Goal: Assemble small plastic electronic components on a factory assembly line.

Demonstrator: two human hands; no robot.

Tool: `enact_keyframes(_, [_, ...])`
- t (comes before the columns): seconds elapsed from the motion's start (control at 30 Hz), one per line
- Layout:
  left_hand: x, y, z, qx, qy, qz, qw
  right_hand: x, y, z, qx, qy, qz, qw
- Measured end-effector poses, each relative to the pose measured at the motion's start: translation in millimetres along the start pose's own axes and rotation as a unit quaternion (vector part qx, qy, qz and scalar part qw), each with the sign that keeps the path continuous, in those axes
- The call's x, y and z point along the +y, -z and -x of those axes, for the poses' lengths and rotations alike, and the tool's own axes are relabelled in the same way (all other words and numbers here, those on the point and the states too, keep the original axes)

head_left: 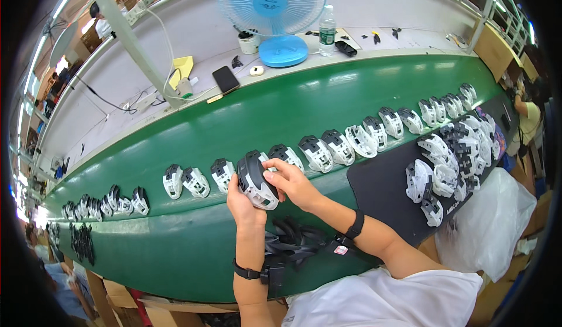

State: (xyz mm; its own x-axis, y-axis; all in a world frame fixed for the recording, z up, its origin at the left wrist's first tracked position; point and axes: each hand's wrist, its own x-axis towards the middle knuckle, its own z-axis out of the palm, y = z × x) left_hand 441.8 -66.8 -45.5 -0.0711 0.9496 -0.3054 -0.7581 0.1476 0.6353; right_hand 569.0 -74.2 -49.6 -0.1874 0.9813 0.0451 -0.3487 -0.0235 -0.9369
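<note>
Between my two hands, above the green work surface (193, 233), is a black and white computer mouse shell (257, 187). My left hand (243, 205) is wrapped round its left and lower side. My right hand (294, 185) grips it from the right, with thumb and fingers on the black top part. Just behind it stand more white mouse shells with black inner parts, one mouse shell (222, 173) to the left and another mouse shell (285, 156) partly hidden by my right hand. Below my hands lies a pile of black curved plastic parts (295, 236).
A long row of mouse shells (317, 153) runs across the surface. At right, a black mat (380, 186) carries a heap of shells (445, 163), beside a clear plastic bag (489, 218). Along the back stand a blue fan (283, 50), a bottle (327, 31) and a phone (226, 79).
</note>
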Motion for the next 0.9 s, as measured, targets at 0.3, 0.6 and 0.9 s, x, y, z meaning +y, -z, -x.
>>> enact_keyframes(0.3, [104.9, 72.5, -44.9, 0.076, -0.268, -0.149, 0.949, 7.0, 17.6, 8.3, -0.170, 0.040, 0.342, 0.923])
enact_keyframes(0.6, [211.6, 239.3, -145.5, 0.354, -0.323, -0.501, 0.721, 22.0, 1.4, 24.4, -0.186, -0.007, 0.617, 0.765])
enact_keyframes(0.9, [182.4, 192.7, -145.1, 0.256, -0.474, -0.786, 0.304, 33.0, -33.4, 40.6, -0.238, 0.127, 0.618, 0.739])
